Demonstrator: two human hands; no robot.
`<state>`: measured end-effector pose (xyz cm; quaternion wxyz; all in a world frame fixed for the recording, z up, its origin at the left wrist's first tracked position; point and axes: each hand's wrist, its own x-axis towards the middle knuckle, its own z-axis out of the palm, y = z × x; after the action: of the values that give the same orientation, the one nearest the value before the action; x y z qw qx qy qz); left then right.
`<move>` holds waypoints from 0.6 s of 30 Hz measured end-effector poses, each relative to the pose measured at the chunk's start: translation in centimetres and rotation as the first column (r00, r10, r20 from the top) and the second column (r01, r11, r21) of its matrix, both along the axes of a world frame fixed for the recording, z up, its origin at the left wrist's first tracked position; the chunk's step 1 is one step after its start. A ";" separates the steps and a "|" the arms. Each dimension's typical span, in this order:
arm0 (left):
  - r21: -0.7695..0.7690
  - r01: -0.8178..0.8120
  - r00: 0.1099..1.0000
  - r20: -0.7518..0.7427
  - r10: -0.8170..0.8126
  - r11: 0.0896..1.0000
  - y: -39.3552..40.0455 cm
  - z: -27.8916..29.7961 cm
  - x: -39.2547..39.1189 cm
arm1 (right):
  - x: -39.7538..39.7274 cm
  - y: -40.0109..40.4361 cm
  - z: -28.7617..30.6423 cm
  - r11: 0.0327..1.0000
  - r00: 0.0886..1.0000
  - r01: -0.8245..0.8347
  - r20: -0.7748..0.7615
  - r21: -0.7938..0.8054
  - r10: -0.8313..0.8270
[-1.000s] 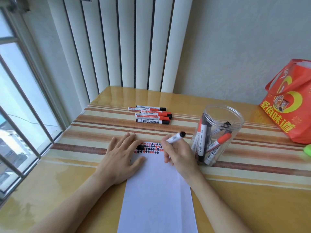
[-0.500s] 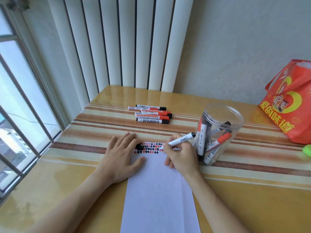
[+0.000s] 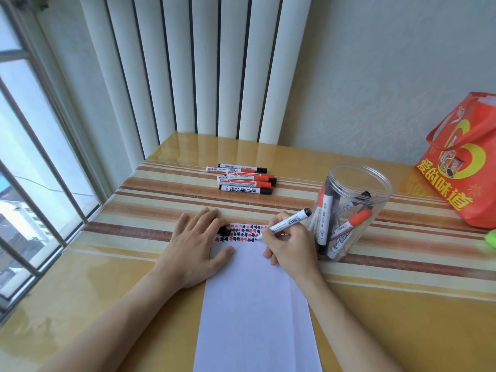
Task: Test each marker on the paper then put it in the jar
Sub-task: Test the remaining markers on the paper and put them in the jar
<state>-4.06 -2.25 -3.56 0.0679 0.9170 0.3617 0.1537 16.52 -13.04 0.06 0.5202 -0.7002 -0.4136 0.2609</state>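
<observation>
A white sheet of paper (image 3: 255, 304) lies lengthwise on the table, with rows of small red and black marks (image 3: 243, 233) across its top. My right hand (image 3: 288, 247) grips a white marker (image 3: 291, 220) with a black end, tip down on the paper at the right end of the marks. My left hand (image 3: 196, 242) presses flat on the paper's top left corner, with a black cap (image 3: 225, 231) at its fingertips. A clear plastic jar (image 3: 351, 210) with several markers inside stands just right of my right hand. Several more markers (image 3: 244, 179) lie in a row farther back.
A red shopping bag (image 3: 464, 162) stands at the table's far right, with a green object (image 3: 491, 237) at the frame edge below it. White vertical blinds (image 3: 201, 65) hang behind the table. A barred window (image 3: 32, 157) runs along the left.
My right hand has tilted the marker lower and brought its tip down to the right end of the marks. The left hand has stayed in place.
</observation>
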 end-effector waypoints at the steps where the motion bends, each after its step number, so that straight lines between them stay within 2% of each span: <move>1: -0.003 0.000 1.000 0.004 0.000 1.000 0.0 0.0 0.0 | 0.0 0.0 0.0 1.000 1.000 0.004 0.001 -0.002 -0.004; 18: -0.013 -0.004 1.000 -0.005 0.004 1.000 -0.1 0.1 0.0 | 0.0 0.0 0.0 1.000 1.000 0.012 0.014 0.005 -0.012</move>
<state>-4.08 -2.30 -3.43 0.0728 0.9162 0.3646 0.1491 16.56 -13.04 0.09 0.5206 -0.7032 -0.4137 0.2518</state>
